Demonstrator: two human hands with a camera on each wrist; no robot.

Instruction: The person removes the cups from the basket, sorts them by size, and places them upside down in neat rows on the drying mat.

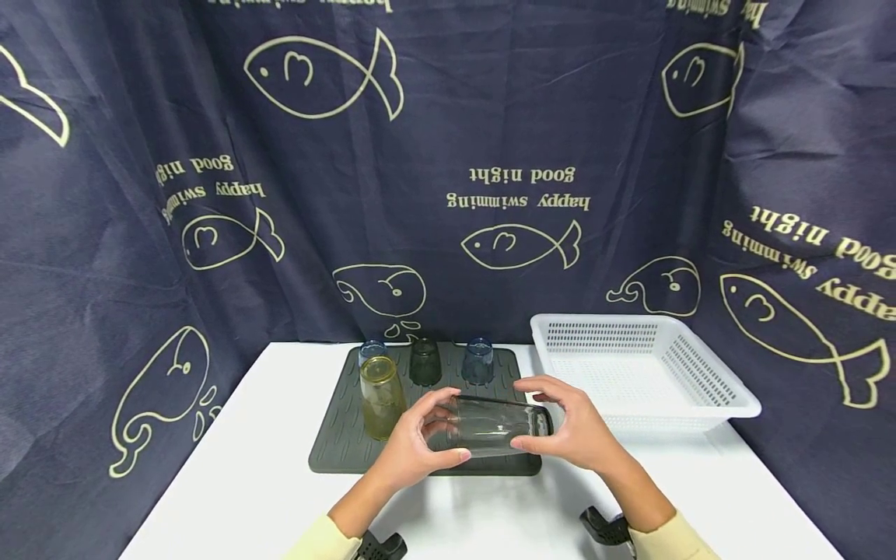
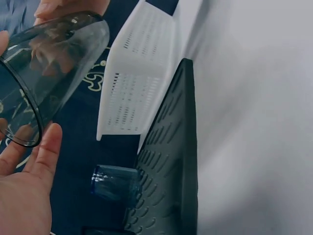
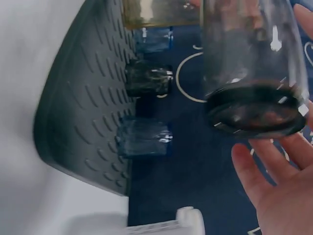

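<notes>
A tall clear grey-tinted drinking glass [image 1: 493, 426] lies sideways in the air over the front of a dark drying mat [image 1: 334, 439]. Its rim points left and its thick base right. My left hand [image 1: 413, 447] holds the rim end between thumb and fingers; the left wrist view shows fingertips at the rim [image 2: 30, 110]. Around the base end [image 3: 257, 112] curl the thumb and fingers of my right hand [image 1: 581, 426]. On the mat behind stand a tall yellow glass [image 1: 382, 400], a short dark glass [image 1: 425, 364] and two blue glasses, one [image 1: 479, 362] at the right, another [image 1: 371, 351] partly hidden behind the yellow one.
A white perforated plastic basket [image 1: 647, 416] stands on the white table [image 1: 231, 459], right of the mat. Dark blue curtain [image 1: 434, 117] with fish drawings hangs behind and at both sides. Each wrist wears a black camera device, such as the left one [image 1: 381, 547].
</notes>
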